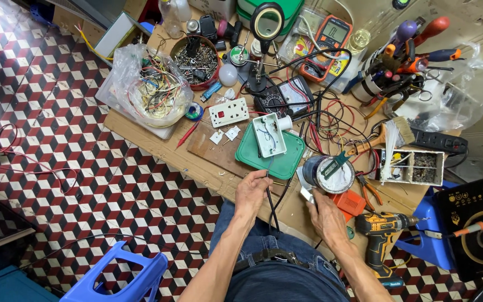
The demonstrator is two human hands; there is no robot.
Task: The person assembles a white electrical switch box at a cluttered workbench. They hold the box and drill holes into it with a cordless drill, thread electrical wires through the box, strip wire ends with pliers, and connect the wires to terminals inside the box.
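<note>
Pinching a black cable (273, 204) between closed fingers, the left hand (251, 193) sits at the near edge of the cardboard-covered workbench (157, 146). The cable runs down from the hand toward the person's lap and up toward the green lid (287, 162). The right hand (326, 215) is closed on a small pale flat part (306, 194), held just beside the cable; what the part is cannot be told.

Directly beyond the hands, a white open socket housing (268, 134) lies on the green lid. To its right stands a round tin (329, 173) with a green-handled tool resting across it. An orange box (349, 202) lies just beside the right hand, and a yellow cordless drill (384, 232) lies near the right forearm.

Farther back sit a white power socket (228, 112), an analogue meter (280, 100), an orange digital multimeter (328, 47), a red bowl of screws (197, 61) and a clear bag of wires (149, 86). A blue plastic stool (121, 277) stands on the patterned floor at lower left.
</note>
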